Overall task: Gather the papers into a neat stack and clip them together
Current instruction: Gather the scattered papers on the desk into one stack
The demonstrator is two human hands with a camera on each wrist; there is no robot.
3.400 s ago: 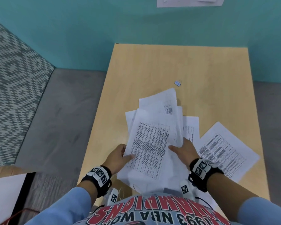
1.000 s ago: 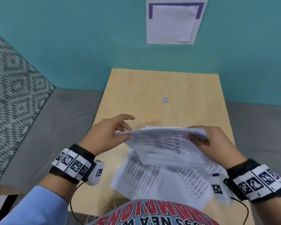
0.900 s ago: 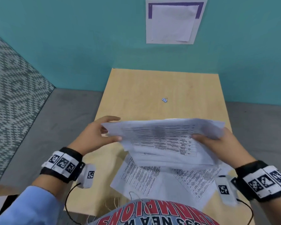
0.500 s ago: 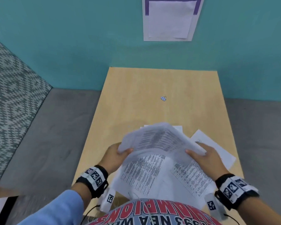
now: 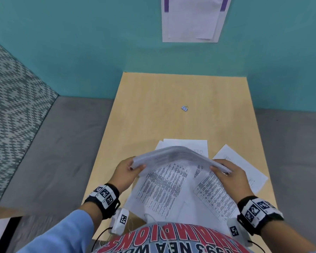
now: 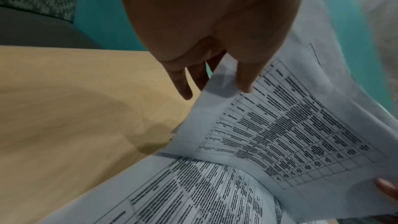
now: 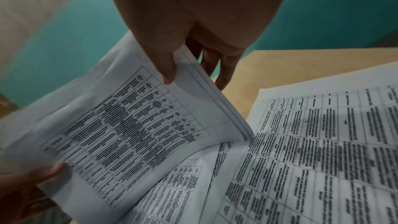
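A bowed sheaf of printed papers (image 5: 179, 155) hangs above the wooden table (image 5: 153, 114), arched upward in the middle. My left hand (image 5: 133, 166) pinches its left edge, thumb on the near face (image 6: 245, 81). My right hand (image 5: 224, 169) pinches its right edge, thumb on the printed side (image 7: 168, 72). More printed sheets (image 5: 164, 190) lie loose on the table beneath, one (image 5: 244, 167) off to the right. A small pale binder clip (image 5: 184, 107) lies alone farther back on the table.
A teal wall (image 5: 80, 52) stands behind the table with a notice (image 5: 192, 19) stuck on it. Grey floor (image 5: 53, 152) runs along both sides, and patterned carpet (image 5: 11, 106) lies at the left. The table's far half holds only the clip.
Both hands lifted a sheaf off the table and turned it. Since half a second ago it has risen slightly and bowed into an arch, both hands still holding its edges.
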